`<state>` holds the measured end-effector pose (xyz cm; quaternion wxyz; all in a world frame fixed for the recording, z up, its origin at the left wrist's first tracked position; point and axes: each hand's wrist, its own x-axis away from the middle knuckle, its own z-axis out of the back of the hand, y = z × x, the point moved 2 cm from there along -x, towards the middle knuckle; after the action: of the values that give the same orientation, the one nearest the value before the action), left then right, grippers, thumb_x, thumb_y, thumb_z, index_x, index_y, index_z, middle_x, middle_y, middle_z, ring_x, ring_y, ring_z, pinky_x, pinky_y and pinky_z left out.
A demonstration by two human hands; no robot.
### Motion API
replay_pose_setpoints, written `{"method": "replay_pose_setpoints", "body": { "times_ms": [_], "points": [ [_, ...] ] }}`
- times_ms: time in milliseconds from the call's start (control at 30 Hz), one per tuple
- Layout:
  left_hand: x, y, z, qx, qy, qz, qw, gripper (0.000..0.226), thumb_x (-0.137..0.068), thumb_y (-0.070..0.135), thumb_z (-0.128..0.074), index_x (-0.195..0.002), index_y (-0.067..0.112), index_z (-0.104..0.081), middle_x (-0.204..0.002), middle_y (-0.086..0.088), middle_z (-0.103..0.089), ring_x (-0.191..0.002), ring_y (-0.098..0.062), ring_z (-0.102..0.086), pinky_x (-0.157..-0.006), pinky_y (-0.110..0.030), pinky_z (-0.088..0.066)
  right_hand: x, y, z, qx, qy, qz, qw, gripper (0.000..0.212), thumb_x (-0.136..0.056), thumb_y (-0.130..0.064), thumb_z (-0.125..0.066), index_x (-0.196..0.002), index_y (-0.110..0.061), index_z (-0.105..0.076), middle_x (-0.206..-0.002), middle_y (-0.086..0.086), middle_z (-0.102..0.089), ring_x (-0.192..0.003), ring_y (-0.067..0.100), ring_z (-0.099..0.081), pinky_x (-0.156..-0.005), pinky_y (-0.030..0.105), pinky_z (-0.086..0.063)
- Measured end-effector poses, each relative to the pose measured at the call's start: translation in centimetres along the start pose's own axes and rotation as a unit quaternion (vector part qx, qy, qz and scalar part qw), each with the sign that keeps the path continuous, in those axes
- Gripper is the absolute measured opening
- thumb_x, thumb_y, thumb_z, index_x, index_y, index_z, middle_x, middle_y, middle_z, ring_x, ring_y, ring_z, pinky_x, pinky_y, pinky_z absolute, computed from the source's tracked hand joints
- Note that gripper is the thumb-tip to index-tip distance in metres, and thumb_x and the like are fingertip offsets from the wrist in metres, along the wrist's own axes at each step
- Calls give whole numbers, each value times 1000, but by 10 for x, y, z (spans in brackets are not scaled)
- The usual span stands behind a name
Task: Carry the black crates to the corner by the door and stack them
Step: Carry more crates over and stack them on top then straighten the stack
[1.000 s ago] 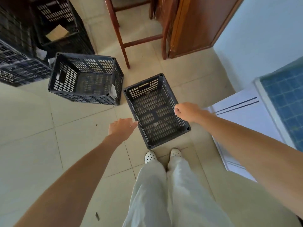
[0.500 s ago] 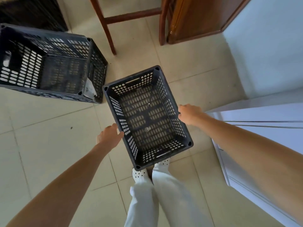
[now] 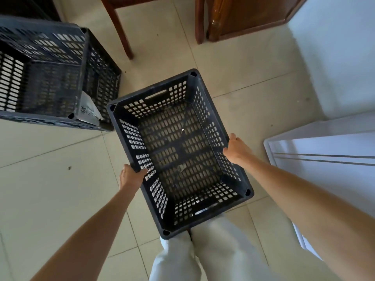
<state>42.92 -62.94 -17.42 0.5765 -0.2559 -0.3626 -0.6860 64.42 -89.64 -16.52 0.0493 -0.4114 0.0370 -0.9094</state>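
An empty black perforated crate (image 3: 178, 153) fills the middle of the view, above my legs and the tiled floor. My left hand (image 3: 130, 175) grips its left long rim, fingers curled over the edge. My right hand (image 3: 236, 149) grips the right long rim. A second black crate (image 3: 50, 78) stands on the floor at the upper left, a torn white label on its near corner. It almost touches the held crate's far left corner.
Wooden chair legs (image 3: 121, 31) rise behind the crates. A brown wooden door (image 3: 243, 19) and its frame stand at the top right, beside a pale wall (image 3: 334, 57). A white cabinet (image 3: 324, 159) juts in on the right. Beige floor tiles (image 3: 50, 189) spread to the left.
Both hands have closed on the crate's long rims. The crate now looks larger and nearer, covering my feet. The view has shifted toward the crates.
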Motion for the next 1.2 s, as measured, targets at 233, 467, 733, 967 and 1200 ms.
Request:
{"method": "replay_pose_setpoints", "body": {
  "times_ms": [233, 467, 733, 967, 1200],
  "points": [
    [26, 33, 45, -56, 21, -108, 992, 32, -91, 26, -64, -107, 3, -48, -97, -11, -55, -82, -23, -48, -59, -31, -34, 24, 2, 59, -3, -26, -34, 999, 41, -98, -22, -48, -134, -4, -37, -117, 17, -60, -97, 30, -63, -74, 36, -52],
    [108, 113, 141, -134, 9, -170, 976, 30, -92, 30, -63, -90, 2, -53, -81, -12, -59, -66, -22, -52, -49, -28, -30, 119, -3, 165, -28, -49, -66, 996, 45, -97, -12, -44, -139, 3, -35, -120, 19, -58, -79, 19, -59, -57, 25, -44],
    [216, 194, 252, -191, 18, -254, 948, 37, -91, 36, -63, -97, 0, -57, -91, -19, -65, -85, -36, -64, -71, -42, -49, 257, -9, 268, -63, -11, -103, 993, 16, -97, -16, -47, -99, -1, -53, -76, 5, -53, -64, 16, -55, -53, 25, -43],
    [246, 237, 309, -243, -25, -323, 914, 33, -92, 38, -62, -100, 6, -63, -93, -13, -70, -85, -32, -66, -80, -44, -56, 342, -29, 288, -196, 33, -175, 964, 29, -99, -24, -47, -118, -5, -59, -113, 12, -64, -98, 27, -63, -88, 38, -53],
    [272, 276, 334, -320, -73, -406, 853, 33, -89, 33, -65, -103, 4, -65, -96, -14, -72, -88, -29, -67, -81, -41, -56, 416, -27, 274, -308, 67, -193, 929, 23, -97, -29, -50, -106, -10, -59, -89, 2, -63, -87, 21, -63, -89, 38, -52]
  ]
}}
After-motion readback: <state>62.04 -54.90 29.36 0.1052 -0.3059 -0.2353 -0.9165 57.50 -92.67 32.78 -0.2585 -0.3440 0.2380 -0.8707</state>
